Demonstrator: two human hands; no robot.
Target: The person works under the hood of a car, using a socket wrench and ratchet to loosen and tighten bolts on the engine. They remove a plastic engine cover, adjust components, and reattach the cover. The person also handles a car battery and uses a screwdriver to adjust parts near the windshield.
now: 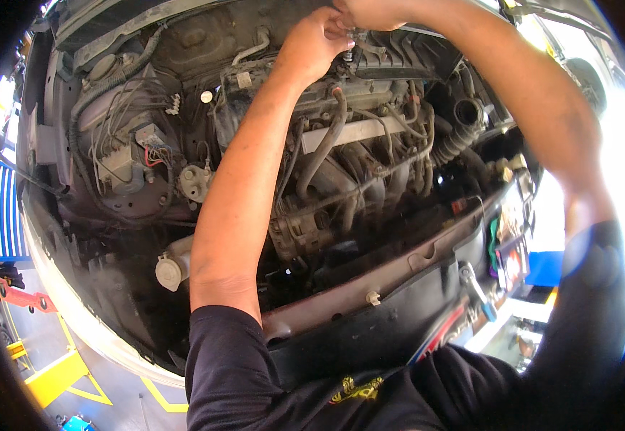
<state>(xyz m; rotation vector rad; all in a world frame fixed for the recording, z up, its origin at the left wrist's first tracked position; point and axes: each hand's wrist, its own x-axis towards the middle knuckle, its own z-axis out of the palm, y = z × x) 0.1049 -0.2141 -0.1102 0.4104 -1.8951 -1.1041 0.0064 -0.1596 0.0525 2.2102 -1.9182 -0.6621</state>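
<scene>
Both my arms reach over an open engine bay to its far side. My left hand is closed in a pinch at the far edge of the engine. Against its fingertips is my right hand, its fingers curled and partly cut off by the upper edge of the picture. A small, slim metal piece shows just below the fingertips, and its kind is too small to tell. A black ribbed plastic cover lies right beside the hands.
A corrugated intake hose stands uncapped at the right. Left of my forearm are a wired metal block and a capped reservoir. A ratchet lies on the front panel. A red jack stands on the floor.
</scene>
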